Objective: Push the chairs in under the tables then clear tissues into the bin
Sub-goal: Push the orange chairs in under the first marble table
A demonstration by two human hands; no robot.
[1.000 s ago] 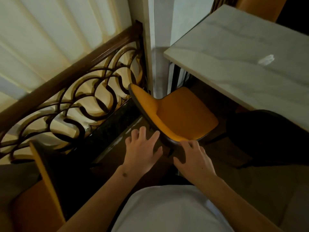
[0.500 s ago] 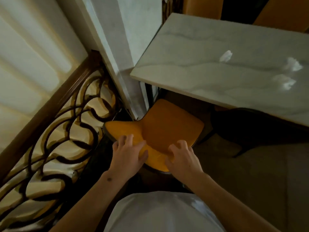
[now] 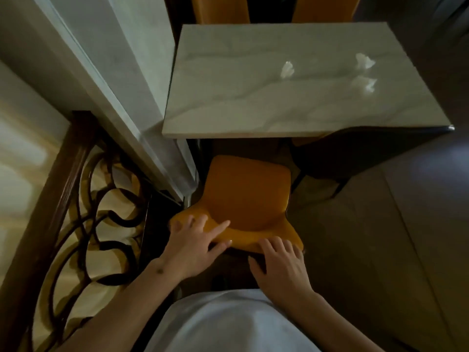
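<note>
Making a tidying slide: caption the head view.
Left hand and right hand hold the backrest of an orange chair before a marble table bearing three crumpled tissues.

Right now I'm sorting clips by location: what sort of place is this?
Likely a café or restaurant dining area: a marble-topped table with an orange chair at its near side and more chairs opposite, crumpled tissues left on top, and an ornate railing alongside.
</note>
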